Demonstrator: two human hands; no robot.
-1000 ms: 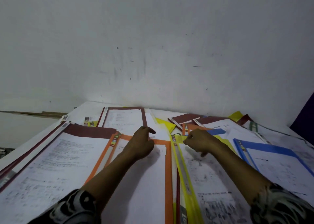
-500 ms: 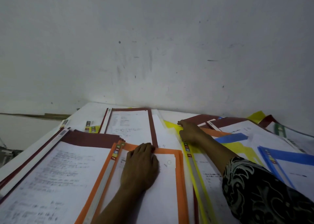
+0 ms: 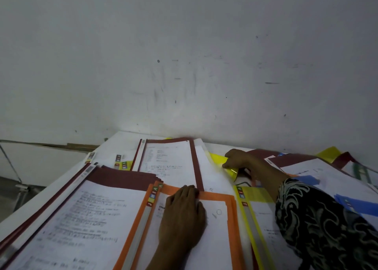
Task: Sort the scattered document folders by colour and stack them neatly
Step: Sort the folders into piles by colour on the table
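A scuffed, dimly lit grey-white plaster wall (image 3: 184, 54) rises just beyond the right hand (image 3: 239, 159); far to its left, a white tabletop (image 3: 122, 140) and grey floor (image 3: 8, 206).

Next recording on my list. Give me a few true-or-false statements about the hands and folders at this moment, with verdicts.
1. The left hand lies flat on the orange folder. True.
2. The right hand grips a blue folder. False: it grips the far yellow folder, near the wall.
3. A maroon folder stack lies to the left of the orange folder. True.
4. The far maroon folder stands upright against the wall. False: it lies flat, with its printed sheet facing up.
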